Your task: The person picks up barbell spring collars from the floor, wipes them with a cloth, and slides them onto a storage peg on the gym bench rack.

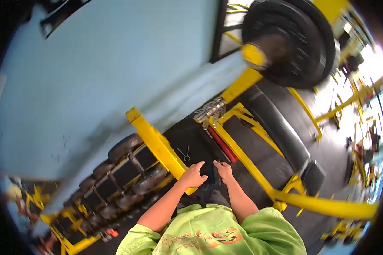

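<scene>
My left hand [193, 176] is held out in front of my green shirt, near the end of a yellow rack post [157, 142]. Its thumb and fingers are apart, with nothing between them. Just right of it is my right hand [223, 171], its fingers bent and close together; what they hold, if anything, is too small to tell. The two hands do not touch. Past them on the dark floor lies a metal spring clip [187, 157]. A red and black padded item [222, 144] lies beyond my right hand. More metal clips [212, 111] hang bunched on the yellow frame.
A dumbbell rack [74, 244] stands at the lower left, along the blue wall [127, 51]. To the right is a black bench [281, 123] with a yellow frame [327, 205]. Large black weight plates [302, 46] sit at the upper right. A person [17, 199] is at the far left.
</scene>
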Action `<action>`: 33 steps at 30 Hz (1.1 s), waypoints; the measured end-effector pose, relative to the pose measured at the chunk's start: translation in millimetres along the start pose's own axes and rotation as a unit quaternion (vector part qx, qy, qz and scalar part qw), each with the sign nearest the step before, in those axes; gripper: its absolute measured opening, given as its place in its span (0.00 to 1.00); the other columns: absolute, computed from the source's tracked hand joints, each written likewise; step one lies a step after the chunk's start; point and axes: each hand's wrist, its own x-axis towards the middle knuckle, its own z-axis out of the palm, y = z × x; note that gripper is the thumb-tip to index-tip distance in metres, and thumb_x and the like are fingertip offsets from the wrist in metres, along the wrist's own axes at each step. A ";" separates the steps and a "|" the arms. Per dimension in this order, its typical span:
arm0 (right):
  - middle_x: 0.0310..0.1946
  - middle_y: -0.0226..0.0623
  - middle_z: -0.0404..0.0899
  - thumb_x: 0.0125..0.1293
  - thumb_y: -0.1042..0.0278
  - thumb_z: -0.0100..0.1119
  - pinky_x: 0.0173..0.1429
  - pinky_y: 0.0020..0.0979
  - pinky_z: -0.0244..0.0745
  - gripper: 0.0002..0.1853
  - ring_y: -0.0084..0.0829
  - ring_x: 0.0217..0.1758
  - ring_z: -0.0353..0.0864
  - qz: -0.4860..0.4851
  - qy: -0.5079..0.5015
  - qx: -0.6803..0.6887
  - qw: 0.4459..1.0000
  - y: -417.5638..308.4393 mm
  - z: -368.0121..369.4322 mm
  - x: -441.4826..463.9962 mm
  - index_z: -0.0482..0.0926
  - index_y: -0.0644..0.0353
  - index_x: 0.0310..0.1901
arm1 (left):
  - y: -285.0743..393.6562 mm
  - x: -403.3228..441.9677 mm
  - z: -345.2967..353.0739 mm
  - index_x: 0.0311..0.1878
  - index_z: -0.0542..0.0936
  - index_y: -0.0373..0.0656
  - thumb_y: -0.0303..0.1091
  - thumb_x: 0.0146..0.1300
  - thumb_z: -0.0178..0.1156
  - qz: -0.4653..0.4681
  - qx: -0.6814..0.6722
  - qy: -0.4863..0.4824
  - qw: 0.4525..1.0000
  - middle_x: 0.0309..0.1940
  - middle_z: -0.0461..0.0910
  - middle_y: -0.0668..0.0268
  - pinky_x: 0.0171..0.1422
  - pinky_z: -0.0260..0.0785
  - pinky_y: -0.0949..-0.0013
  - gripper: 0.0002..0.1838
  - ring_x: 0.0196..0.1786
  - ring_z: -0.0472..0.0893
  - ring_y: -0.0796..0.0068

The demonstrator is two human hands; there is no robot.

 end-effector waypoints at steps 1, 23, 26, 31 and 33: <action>0.39 0.43 0.80 0.58 0.50 0.63 0.48 0.35 0.70 0.23 0.35 0.44 0.78 0.071 -0.005 0.100 0.992 3.3 -7.8 -19.0 0.79 0.66 0.43 | 2.2 3.8 2.6 0.66 0.62 0.40 0.42 0.52 0.64 0.018 0.022 -0.023 0.999 0.57 0.69 0.42 0.64 0.64 0.57 0.39 0.60 0.70 0.46; 0.34 0.34 0.81 0.59 0.67 0.60 0.46 0.31 0.77 0.10 0.29 0.38 0.82 0.211 0.055 0.791 0.572 282.9 -29.0 7.8 0.77 0.60 0.41 | -105.7 173.5 280.3 0.53 0.77 0.41 0.57 0.64 0.53 -0.245 -0.042 -0.439 0.864 0.42 0.78 0.72 0.47 0.66 0.71 0.28 0.40 0.73 0.80; 0.38 0.37 0.79 0.54 0.73 0.57 0.48 0.35 0.76 0.16 0.33 0.41 0.80 0.263 0.092 0.728 0.627 333.3 19.0 39.0 0.74 0.65 0.46 | -175.2 235.8 315.8 0.51 0.78 0.47 0.65 0.63 0.46 -0.340 -0.094 -0.363 0.862 0.52 0.74 0.69 0.50 0.62 0.63 0.31 0.44 0.69 0.73; 0.42 0.39 0.77 0.50 0.84 0.53 0.47 0.32 0.75 0.23 0.31 0.41 0.78 0.366 0.140 0.625 0.675 350.2 80.9 53.8 0.69 0.70 0.52 | -372.0 351.5 304.2 0.56 0.72 0.38 0.51 0.53 0.65 -0.259 0.273 -0.015 0.926 0.49 0.78 0.50 0.55 0.68 0.61 0.33 0.53 0.77 0.57; 0.42 0.38 0.76 0.49 0.86 0.52 0.47 0.29 0.73 0.24 0.29 0.42 0.77 0.393 0.072 0.596 0.697 359.0 94.6 63.3 0.68 0.69 0.52 | -422.6 379.6 293.0 0.60 0.66 0.38 0.50 0.53 0.66 -0.235 0.261 0.038 0.935 0.53 0.75 0.48 0.56 0.68 0.60 0.37 0.54 0.76 0.54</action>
